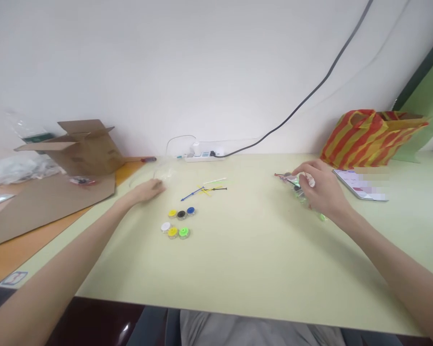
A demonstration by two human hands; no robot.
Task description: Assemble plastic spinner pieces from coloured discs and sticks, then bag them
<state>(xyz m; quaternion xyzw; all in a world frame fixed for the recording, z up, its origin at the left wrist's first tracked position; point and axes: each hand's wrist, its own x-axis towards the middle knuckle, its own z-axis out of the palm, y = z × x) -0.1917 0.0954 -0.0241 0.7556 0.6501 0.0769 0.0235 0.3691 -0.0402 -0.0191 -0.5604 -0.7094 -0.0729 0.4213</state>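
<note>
My left hand (149, 190) is closed at the left of the table, its curled fingers on a thin clear plastic bag (168, 169). On the right, my right hand (323, 185) bends over a small pile of colored parts in clear plastic (298, 189), thumb and fingers pinching a small clear plastic packet (311, 181). Between the hands lie thin pointed sticks, among them a blue stick (192, 194) and a black stick (220, 189). Nearer to me sit several round caps, including a green cap (184, 232), a white cap (165, 227) and a blue cap (191, 210).
An open cardboard box (90, 149) stands at the back left, near a dark red pen-like object (148, 159). A power strip (202, 157) with a black cable (292, 113) lies against the wall. At right are a striped bag (368, 137) and a tablet-like device (357, 185).
</note>
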